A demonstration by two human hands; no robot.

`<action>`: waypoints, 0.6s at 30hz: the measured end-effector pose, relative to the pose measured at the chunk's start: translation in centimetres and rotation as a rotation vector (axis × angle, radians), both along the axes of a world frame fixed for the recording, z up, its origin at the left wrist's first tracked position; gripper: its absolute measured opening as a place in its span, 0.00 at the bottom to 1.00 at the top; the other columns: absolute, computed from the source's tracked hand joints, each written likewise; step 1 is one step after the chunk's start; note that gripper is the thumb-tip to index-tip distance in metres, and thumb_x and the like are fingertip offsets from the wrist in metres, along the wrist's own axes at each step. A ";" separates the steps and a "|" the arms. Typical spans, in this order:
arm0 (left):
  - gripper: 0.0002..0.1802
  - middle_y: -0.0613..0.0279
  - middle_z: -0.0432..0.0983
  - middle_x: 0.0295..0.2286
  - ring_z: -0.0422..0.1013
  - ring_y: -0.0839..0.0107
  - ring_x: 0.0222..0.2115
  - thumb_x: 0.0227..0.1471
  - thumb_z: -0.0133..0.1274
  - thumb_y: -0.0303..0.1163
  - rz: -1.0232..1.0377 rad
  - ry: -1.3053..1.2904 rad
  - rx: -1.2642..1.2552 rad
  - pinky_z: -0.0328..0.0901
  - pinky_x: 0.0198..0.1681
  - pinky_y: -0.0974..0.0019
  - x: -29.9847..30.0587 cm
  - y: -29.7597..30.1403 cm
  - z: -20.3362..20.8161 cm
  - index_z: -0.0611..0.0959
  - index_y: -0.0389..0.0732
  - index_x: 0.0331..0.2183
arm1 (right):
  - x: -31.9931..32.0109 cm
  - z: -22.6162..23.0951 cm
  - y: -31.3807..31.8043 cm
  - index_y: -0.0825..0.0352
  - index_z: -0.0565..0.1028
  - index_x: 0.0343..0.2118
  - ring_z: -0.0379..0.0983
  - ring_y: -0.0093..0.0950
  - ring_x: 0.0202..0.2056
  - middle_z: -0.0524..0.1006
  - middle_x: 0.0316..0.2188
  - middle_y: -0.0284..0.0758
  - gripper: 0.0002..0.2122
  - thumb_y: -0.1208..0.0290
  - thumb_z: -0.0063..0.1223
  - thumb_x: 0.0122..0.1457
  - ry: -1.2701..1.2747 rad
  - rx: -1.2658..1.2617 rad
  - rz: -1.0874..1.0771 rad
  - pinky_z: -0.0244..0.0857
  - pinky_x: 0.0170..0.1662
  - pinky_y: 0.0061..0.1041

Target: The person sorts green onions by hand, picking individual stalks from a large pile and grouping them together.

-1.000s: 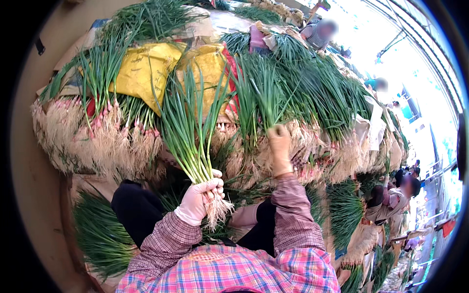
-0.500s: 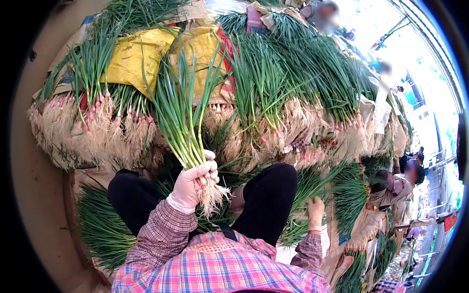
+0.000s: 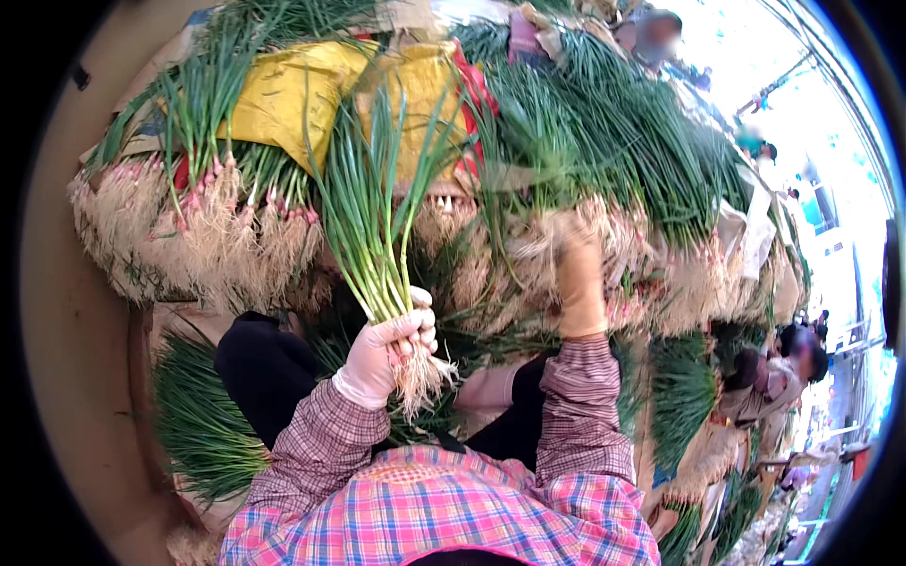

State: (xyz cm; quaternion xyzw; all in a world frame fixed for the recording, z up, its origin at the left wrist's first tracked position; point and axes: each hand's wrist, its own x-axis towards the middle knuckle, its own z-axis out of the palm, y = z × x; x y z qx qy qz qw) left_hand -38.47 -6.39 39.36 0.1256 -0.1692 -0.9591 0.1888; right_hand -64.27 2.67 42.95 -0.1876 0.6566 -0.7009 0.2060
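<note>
My left hand (image 3: 376,357), in a white glove, is closed around the lower stems of a bunch of green garlic (image 3: 385,269). Its long leaves point away from me, and pale roots hang below the fist. Ahead and to the right, my right hand (image 3: 580,283) wears a tan glove and is smeared by motion. It reaches over the root ends of a large heap of green garlic (image 3: 628,141); whether its fingers touch any stalks I cannot make out.
Two yellow sacks (image 3: 283,94) lie on the heap, with more rooted stalks (image 3: 203,222) at the left. Loose piles of greens (image 3: 203,420) rest beside my knees (image 3: 264,368) on both sides. A wall (image 3: 71,358) runs along the left. Another person (image 3: 769,387) works at the right.
My right hand has moved forward from low beside my right knee to the heap's root ends. The left hand keeps its hold on the bunch. The whole view has shifted slightly.
</note>
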 end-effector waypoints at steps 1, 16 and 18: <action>0.13 0.64 0.69 0.25 0.67 0.74 0.25 0.47 0.53 0.25 0.011 -0.030 0.013 0.65 0.32 0.68 0.3 -0.1 -0.2 0.73 0.39 0.38 | 0.7 1.8 -0.2 0.63 0.77 0.31 0.65 0.16 0.19 0.74 0.21 0.24 0.07 0.66 0.53 0.56 -0.045 -0.147 0.048 0.62 0.24 0.18; 0.09 0.65 0.72 0.21 0.69 0.77 0.20 0.44 0.52 0.19 0.009 -0.417 -0.346 0.64 0.24 0.77 -1.2 1.0 -3.9 0.76 0.35 0.33 | 9.4 -5.6 -1.5 0.69 0.68 0.47 0.68 0.17 0.29 0.75 0.35 0.34 0.18 0.72 0.55 0.54 -0.052 0.190 0.168 0.62 0.30 0.17; 0.08 0.65 0.71 0.18 0.67 0.77 0.16 0.43 0.53 0.20 0.039 -0.407 -0.332 0.63 0.20 0.75 -1.5 1.2 -3.8 0.77 0.36 0.31 | 9.7 -6.6 -2.2 0.71 0.67 0.47 0.69 0.17 0.29 0.75 0.32 0.32 0.17 0.75 0.53 0.55 0.066 0.088 0.091 0.65 0.31 0.17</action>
